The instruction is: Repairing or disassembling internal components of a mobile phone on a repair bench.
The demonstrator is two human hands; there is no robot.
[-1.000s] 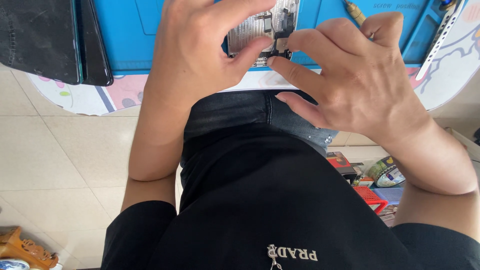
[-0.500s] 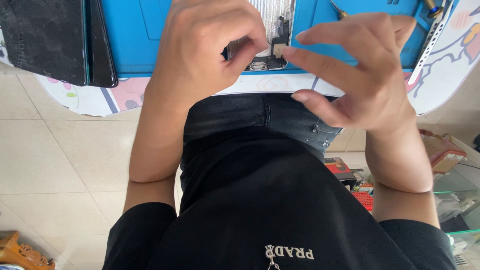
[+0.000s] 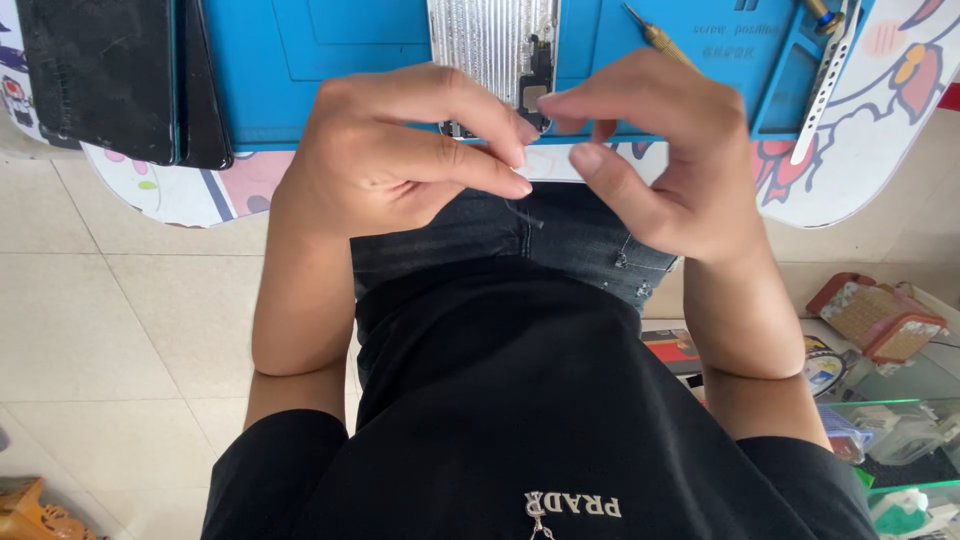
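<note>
Both hands are now lifted back off the blue silicone repair mat (image 3: pixel 330 60), hovering above the table edge over my lap, where half a second ago they lay spread across the opened silver phone chassis (image 3: pixel 492 45) and covered most of it. The chassis lies exposed on the mat now, top edge cut off by the frame, so the work has moved from the phone body to something pinched in the air. The left hand (image 3: pixel 385 155) is curled, thumb pressed to fingertip; the right hand (image 3: pixel 655 150) mirrors it, fingertips nearly touching the left's. Whatever sits between them is too small to make out; I cannot tell if either holds anything. A thin dark thread (image 3: pixel 522 213) dangles below the left thumb.
</note>
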